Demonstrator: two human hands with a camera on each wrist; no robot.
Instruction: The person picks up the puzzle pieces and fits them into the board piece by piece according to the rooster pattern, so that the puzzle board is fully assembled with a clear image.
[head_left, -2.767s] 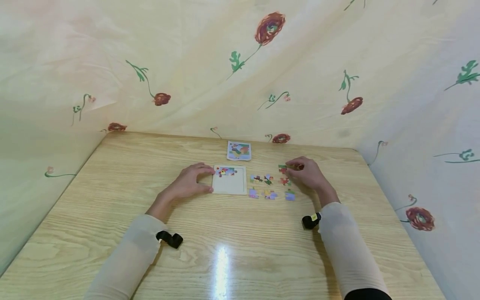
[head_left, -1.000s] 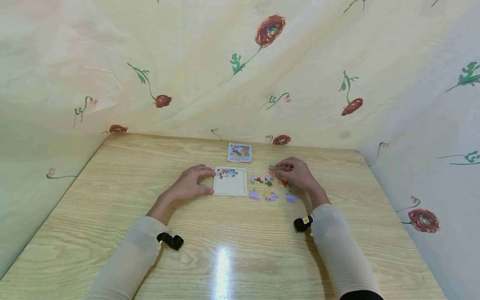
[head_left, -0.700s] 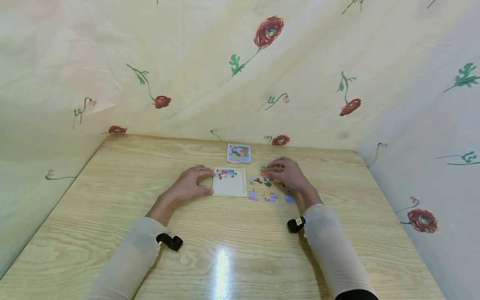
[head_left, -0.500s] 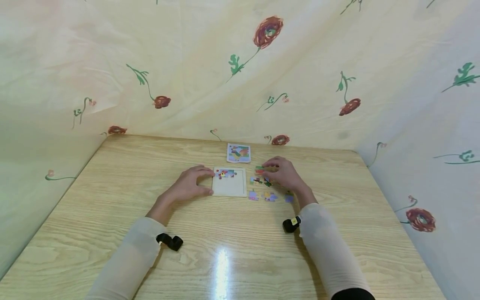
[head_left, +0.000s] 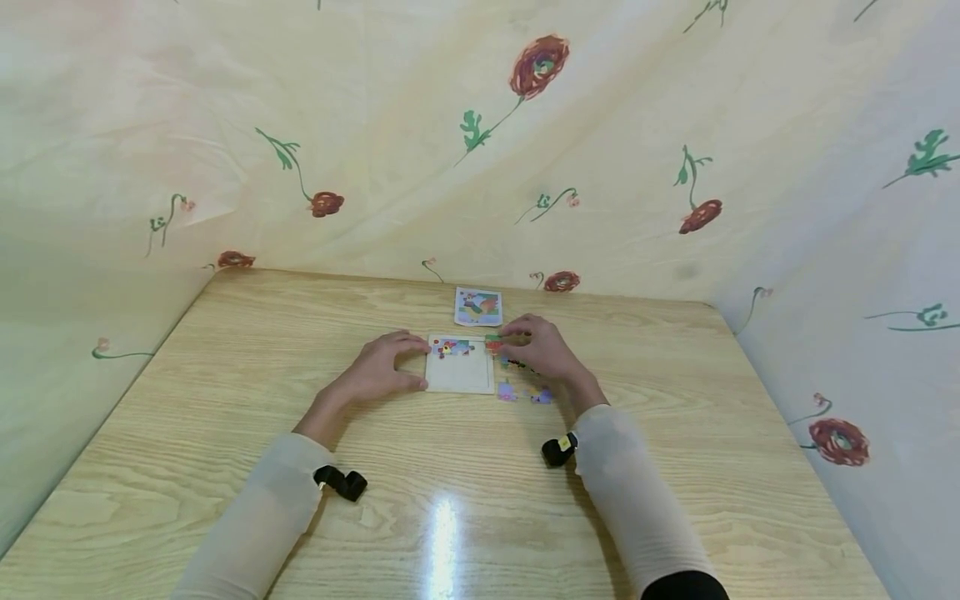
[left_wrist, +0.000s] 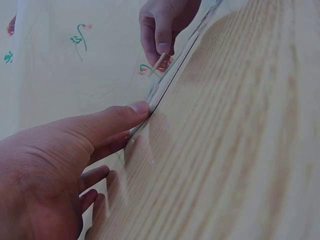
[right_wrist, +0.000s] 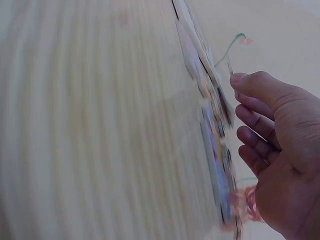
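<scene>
In the head view my left hand [head_left: 382, 367] holds the white puzzle tray [head_left: 461, 377] at its left side, thumb near the lower corner and fingertips near the upper one. Joined jigsaw pieces [head_left: 452, 347] lie along the tray's upper left. My right hand [head_left: 546, 350] pinches a red and green jigsaw piece [head_left: 492, 344], which overlaps the tray's upper right corner. The left wrist view shows this piece [left_wrist: 160, 61] tilted above the tray, below the right hand's thumb. Beneath my right hand several loose pieces are partly hidden.
Purple and yellow loose pieces [head_left: 541, 397] lie right of the tray, with a purple one [head_left: 507, 392] close to its edge. Behind the tray lies a picture card [head_left: 478, 307]. A floral cloth [head_left: 390, 150] hangs along the back of the wooden table [head_left: 420, 500].
My right hand has carried the red and green piece leftward from the right of the loose pieces to the tray's upper right corner. The left hand has stayed at the tray.
</scene>
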